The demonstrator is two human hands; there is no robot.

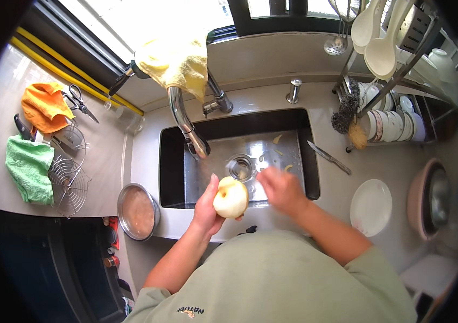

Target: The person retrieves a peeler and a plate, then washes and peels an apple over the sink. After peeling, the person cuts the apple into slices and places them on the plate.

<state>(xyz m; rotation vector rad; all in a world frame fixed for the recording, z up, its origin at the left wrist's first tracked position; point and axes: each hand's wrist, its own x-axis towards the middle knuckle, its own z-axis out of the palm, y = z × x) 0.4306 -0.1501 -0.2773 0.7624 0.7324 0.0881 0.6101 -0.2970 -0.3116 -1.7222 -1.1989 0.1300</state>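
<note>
One sink [172, 172]: two hands [282, 189], left [206, 209] holding one fruit [231, 199].

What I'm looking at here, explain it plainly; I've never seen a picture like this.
No machine is at work here, just the bare hands of a person in a grey-green shirt. There is one picture, taken by a wide fisheye camera worn on that person's head and looking down, so straight edges bend near the rim. The left hand holds a pale, round, peeled-looking fruit. The right hand is close by, blurred, so I cannot tell whether it holds anything. Both are at the near side of a rectangular, dark-walled metal sink, with thin, pale scraps on its floor. On the light grey counter to the right lie a slim, pointed steel knife and a white, oval-looking plate. To the left stands a round, shiny metal bowl.
</note>
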